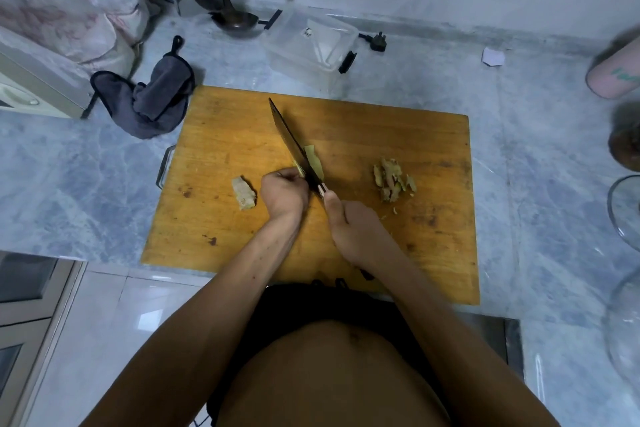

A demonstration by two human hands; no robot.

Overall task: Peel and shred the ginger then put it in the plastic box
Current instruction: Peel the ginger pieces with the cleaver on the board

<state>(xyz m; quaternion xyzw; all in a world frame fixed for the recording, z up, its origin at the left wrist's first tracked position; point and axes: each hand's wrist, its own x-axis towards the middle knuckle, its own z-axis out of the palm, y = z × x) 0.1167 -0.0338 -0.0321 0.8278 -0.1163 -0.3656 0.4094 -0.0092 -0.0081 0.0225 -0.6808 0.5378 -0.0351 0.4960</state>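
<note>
On the wooden cutting board (346, 121) my right hand (349, 225) grips the handle of a dark cleaver (294, 146), blade edge down and pointing away. My left hand (284, 192), fingers curled, holds a ginger piece against the left side of the blade. A thin ginger slice (313, 159) lies on the right side of the blade. Another peeled ginger chunk (244, 198) rests left of my left hand. A heap of ginger peelings (393, 180) sits to the right. The clear plastic box (311, 43) stands open behind the board.
A grey cloth (152, 100) lies at the board's far left corner. Ladles (232, 15) lean at the back wall, a plug (375, 42) lies beside the box. A pink bottle (613, 76) and glass bowl (623, 215) are at the right edge.
</note>
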